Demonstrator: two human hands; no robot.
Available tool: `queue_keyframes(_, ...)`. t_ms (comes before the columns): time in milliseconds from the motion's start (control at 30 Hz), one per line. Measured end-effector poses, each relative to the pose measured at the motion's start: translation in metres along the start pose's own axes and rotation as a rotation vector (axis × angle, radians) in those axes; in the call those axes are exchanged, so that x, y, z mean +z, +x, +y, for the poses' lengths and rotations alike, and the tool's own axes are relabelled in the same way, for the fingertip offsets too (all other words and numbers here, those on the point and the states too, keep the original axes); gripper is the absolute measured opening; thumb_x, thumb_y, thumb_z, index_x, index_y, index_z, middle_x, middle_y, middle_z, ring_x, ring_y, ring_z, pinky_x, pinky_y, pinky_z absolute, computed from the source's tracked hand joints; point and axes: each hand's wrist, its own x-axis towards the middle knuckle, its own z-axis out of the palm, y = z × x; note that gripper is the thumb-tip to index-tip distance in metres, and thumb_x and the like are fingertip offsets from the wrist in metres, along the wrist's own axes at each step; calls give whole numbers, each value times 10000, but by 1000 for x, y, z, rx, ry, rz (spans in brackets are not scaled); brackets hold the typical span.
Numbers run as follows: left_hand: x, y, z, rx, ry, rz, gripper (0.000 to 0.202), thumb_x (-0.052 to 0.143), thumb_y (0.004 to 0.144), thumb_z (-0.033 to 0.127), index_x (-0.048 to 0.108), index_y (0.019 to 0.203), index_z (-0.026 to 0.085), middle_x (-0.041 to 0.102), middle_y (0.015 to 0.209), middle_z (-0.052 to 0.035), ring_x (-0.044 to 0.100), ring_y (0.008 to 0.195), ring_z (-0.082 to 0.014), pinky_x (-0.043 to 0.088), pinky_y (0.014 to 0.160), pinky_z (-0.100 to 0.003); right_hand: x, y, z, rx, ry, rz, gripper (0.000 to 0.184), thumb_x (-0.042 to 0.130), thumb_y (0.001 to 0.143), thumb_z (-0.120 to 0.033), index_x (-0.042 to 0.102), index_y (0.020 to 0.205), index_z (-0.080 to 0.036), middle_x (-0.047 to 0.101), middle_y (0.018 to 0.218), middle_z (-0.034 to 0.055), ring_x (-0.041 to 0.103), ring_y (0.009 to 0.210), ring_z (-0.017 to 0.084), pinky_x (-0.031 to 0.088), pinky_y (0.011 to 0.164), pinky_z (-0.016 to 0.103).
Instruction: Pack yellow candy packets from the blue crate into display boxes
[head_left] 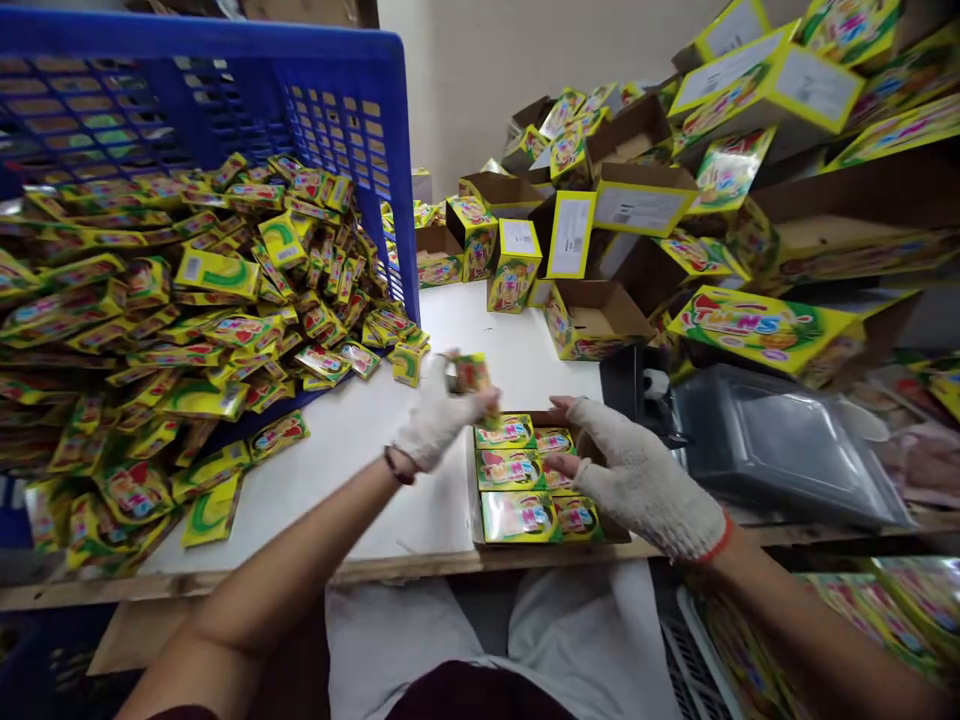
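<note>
My left hand pinches a small yellow packet just above the far edge of the cardboard tray. The packet is roughly upright, too blurred for me to tell its long axis. The tray sits on the white surface holding flat packets in two columns, my right hand lying open on them. A tipped blue crate spills loose packets, and a carton reads something like "TWINS".

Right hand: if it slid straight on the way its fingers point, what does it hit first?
The right hand points leftward across the flat-laid packets. Its fingertips look at or just above them, so those come first. Beyond them is the left hand, holding a small packet. Depth is unclear.
</note>
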Motion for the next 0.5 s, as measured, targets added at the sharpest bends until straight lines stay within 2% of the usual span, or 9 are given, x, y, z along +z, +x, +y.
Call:
queue_keyframes(33, 26, -12, 2, -23, -95, -46, 741, 790, 725, 402, 394, 1311, 180, 670, 1040, -73, 666, 871, -185, 563, 801, -339, -5, -2, -9, 15, -38, 4, 452, 540, 881, -390, 544, 1267, -154, 676, 1134, 130, 641, 1010, 256, 501, 857, 326)
queue_keyframes(100, 63, -33, 4, -47, -138, -74, 620, 759, 779, 447, 444, 1250, 195, 674, 1026, -70, 667, 891, -183, 558, 813, -331, -16, -5, -19, 62, -162, -41, 380, 512, 890, -397, 575, 1189, -171, 698, 993, 105, 650, 860, 237, 485, 735, 302)
queue_keyframes(133, 72, -41, 3, -47, -107, -73, 560, 711, 826, 474, 461, 1242, 194, 670, 1030, -73, 667, 897, -185, 557, 818, -335, -24, -7, -18, 87, -226, -87, 318, 485, 904, -389, 600, 1120, -186, 696, 915, 87, 637, 789, 220, 462, 688, 288)
queue_keyframes(200, 73, -55, -4, 5, 30, -41, 500, 611, 896, 491, 481, 1269, 185, 650, 1086, -92, 661, 915, -191, 557, 836, -357, -37, -9, -8, 126, -324, -223, 247, 463, 913, -360, 634, 1005, -207, 686, 823, 60, 613, 719, 194, 420, 644, 266)
queue_keyframes(300, 41, -67, -26, 189, 309, 49, 449, 604, 892, 421, 537, 1270, 189, 607, 1215, -117, 637, 1016, -215, 549, 908, -391, -46, -6, 14, 167, -420, -512, 217, 490, 893, -320, 680, 927, -220, 697, 802, 49, 618, 719, 188, 390, 618, 255)
queue_keyframes(367, 10, -72, -41, 261, 495, 107, 367, 633, 856, 365, 601, 1183, 201, 604, 1244, -114, 619, 1094, -237, 546, 939, -402, -37, 1, 23, 172, -505, -693, 247, 487, 894, -318, 711, 917, -219, 714, 831, 64, 634, 737, 204, 381, 600, 268)
queue_keyframes(433, -23, -78, -51, 232, 667, 160, 323, 635, 833, 340, 630, 1125, 201, 616, 1234, -115, 614, 1127, -252, 552, 938, -408, -21, 10, 25, 146, -567, -830, 254, 514, 876, -301, 743, 933, -207, 735, 889, 87, 659, 778, 225, 391, 603, 284)
queue_keyframes(500, -56, -86, -56, 162, 814, 203, 316, 599, 846, 355, 634, 1115, 193, 632, 1215, -116, 624, 1117, -254, 554, 938, -408, -2, 18, 22, 114, -582, -910, 244, 569, 827, -251, 769, 950, -183, 750, 940, 113, 683, 833, 245, 422, 636, 297)
